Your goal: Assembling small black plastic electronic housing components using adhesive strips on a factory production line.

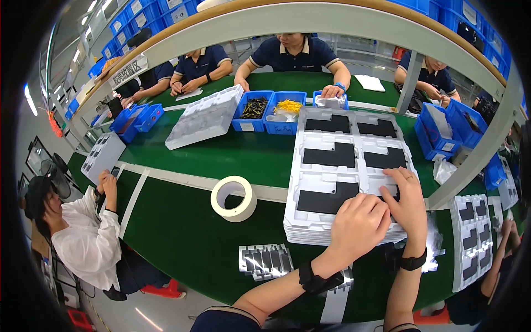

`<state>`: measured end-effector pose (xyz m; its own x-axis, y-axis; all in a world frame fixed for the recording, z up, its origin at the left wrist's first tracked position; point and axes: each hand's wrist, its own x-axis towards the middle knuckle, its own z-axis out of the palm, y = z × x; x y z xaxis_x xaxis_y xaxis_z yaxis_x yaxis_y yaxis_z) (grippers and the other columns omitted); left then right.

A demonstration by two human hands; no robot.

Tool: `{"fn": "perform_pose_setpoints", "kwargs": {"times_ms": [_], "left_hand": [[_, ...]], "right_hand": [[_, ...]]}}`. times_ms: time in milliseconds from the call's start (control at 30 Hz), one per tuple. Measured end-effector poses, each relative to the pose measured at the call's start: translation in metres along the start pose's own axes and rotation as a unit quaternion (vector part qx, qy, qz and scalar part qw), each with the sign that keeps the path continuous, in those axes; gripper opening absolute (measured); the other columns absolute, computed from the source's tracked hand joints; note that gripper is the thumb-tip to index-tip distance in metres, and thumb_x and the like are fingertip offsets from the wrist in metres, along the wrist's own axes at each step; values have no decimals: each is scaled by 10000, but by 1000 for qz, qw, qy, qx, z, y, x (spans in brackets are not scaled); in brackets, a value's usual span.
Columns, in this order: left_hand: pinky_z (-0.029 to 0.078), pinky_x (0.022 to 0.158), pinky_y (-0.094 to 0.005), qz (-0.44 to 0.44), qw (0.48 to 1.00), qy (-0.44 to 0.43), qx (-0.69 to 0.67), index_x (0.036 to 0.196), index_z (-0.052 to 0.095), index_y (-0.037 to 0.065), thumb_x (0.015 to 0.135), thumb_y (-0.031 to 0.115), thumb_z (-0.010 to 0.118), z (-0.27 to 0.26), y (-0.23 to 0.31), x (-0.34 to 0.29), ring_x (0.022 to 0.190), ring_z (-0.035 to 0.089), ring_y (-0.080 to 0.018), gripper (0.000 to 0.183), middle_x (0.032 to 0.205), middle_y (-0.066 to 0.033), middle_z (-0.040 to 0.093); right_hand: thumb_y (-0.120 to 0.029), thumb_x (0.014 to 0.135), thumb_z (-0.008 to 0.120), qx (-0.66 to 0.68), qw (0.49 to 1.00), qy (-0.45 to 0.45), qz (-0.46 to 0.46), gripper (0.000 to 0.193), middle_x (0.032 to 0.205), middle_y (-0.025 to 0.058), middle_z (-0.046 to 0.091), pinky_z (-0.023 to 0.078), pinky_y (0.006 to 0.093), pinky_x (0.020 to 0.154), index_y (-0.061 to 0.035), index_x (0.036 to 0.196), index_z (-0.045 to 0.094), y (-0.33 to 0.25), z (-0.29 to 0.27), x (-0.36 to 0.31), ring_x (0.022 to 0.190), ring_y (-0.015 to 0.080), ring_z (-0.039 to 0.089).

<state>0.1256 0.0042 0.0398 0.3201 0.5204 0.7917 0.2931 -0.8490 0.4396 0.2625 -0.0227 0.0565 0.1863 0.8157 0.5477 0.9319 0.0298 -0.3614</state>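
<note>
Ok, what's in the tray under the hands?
Five black pieces show in the tray. At its near right, some black shows too, but the left hand and right hand cover the rest.

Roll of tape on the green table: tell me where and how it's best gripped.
Take the roll of tape by its near right wall, coming down from above and from the right. It appears to lie flat, hole upward, so the wall could be pinched between hole and outer edge. The left hand is the nearer one.
</note>
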Motion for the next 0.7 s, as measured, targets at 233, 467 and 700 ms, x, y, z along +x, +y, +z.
{"fn": "perform_pose_setpoints", "kwargs": {"times_ms": [233, 467, 700], "left_hand": [[451, 631, -286, -1, 1000, -1, 3, 733, 638, 87, 690, 99, 688, -1, -1, -1, 726, 584, -176, 66, 754, 3, 592], [451, 627, -283, 0, 1000, 0, 2, 730, 638, 87, 687, 100, 690, 1, -1, 0, 722, 582, -174, 69, 753, 3, 593], [447, 622, -282, -2, 1000, -5, 4, 725, 637, 89, 685, 102, 692, 1, 0, 0, 720, 582, -171, 69, 752, 7, 593]], "right_hand": [[-126, 743, 655, 2, 1000, 0, -1, 338, 1071, 164, 597, 382, 416, 948, -22, 1062, 613, -2, 0, 0, 1060, 350, 507], [-124, 743, 652, -2, 1000, 4, -4, 335, 1066, 170, 594, 386, 416, 940, -22, 1059, 612, -1, -1, 0, 1051, 352, 508], [-120, 746, 647, -10, 1000, 6, -8, 331, 1057, 175, 597, 389, 420, 935, -20, 1059, 611, -1, 0, 0, 1040, 355, 512]]}}
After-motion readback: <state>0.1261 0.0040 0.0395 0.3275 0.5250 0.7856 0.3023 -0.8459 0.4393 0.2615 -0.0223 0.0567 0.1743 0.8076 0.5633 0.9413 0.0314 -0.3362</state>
